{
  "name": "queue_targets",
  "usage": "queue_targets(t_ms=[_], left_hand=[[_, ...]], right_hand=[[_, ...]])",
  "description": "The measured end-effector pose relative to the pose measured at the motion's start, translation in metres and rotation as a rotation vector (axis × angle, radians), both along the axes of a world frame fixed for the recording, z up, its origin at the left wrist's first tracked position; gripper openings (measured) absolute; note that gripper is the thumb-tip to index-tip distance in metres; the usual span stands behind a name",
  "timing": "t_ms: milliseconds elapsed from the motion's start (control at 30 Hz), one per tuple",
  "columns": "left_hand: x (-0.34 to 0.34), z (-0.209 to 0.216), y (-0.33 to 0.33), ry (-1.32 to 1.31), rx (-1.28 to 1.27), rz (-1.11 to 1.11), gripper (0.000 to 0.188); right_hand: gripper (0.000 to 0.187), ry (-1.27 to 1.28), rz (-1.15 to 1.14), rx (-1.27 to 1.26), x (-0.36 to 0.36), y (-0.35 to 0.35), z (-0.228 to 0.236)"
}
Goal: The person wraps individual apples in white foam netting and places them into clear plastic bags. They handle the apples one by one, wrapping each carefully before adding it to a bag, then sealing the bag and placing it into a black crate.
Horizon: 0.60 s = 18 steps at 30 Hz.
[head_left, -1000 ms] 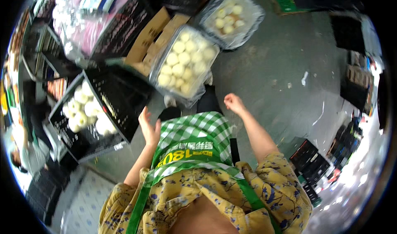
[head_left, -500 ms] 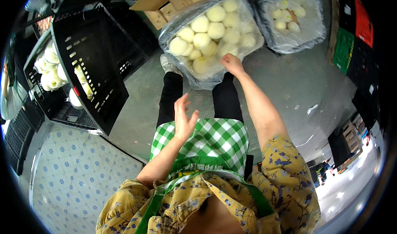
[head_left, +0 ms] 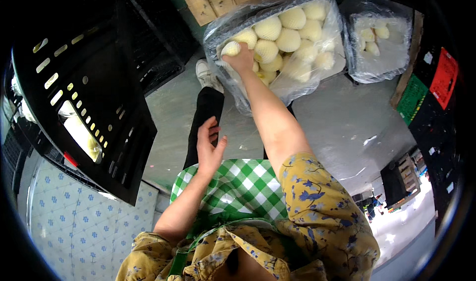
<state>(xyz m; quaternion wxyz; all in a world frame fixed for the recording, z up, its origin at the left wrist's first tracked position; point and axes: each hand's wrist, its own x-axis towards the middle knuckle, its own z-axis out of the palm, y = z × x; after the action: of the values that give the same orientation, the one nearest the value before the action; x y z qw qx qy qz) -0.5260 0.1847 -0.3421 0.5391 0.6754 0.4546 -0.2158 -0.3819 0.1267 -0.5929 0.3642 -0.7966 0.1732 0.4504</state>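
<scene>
My right hand (head_left: 239,61) reaches into a crate lined with clear plastic (head_left: 317,85), at its near left corner. Its fingers close around a pale round fruit in a foam net (head_left: 231,48); part of the grip is hidden behind the back of the hand. More pale, foam-netted fruits (head_left: 288,40) lie packed beside it, some under the loose plastic film. My left hand (head_left: 210,144) hangs above my left leg and the green checked apron (head_left: 243,182), fingers loosely bent and apart, holding nothing.
A tall black slotted crate (head_left: 99,82) stands close on the left, with pale fruits (head_left: 82,134) showing through its openings. A second plastic-lined box (head_left: 379,67) holds a few fruits at the right. Wooden boards (head_left: 220,3) lie behind. Green (head_left: 412,96) and red crates (head_left: 444,77) line the right.
My right hand has moved left across the crate and closed on a fruit at its left end. The left hand stays raised and empty. The view has shifted.
</scene>
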Motion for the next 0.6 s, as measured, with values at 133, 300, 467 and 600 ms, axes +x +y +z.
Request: queue_targets(t_ms=[133,300,467,600], left_hand=[[0.017,-0.014,0.006,-0.121,-0.055,0.093,0.055],[0.038,0.025,0.001,-0.243,0.265,-0.110,0.074],[0.053,0.058,0.018,-0.105,-0.638,0.428,0.088],[0.076,0.109,0.042,0.025,-0.856,0.528,0.070]], right_hand=[[0.091,0.102,0.082,0.257,0.005,-0.048,0.047],[0.083,0.277,-0.146,0.720,-0.018,-0.084,0.176],[0.083,-0.010,0.250,0.706,-0.010,-0.054,0.309],[0.083,-0.453,0.586,0.529,-0.001,-0.039,0.359]])
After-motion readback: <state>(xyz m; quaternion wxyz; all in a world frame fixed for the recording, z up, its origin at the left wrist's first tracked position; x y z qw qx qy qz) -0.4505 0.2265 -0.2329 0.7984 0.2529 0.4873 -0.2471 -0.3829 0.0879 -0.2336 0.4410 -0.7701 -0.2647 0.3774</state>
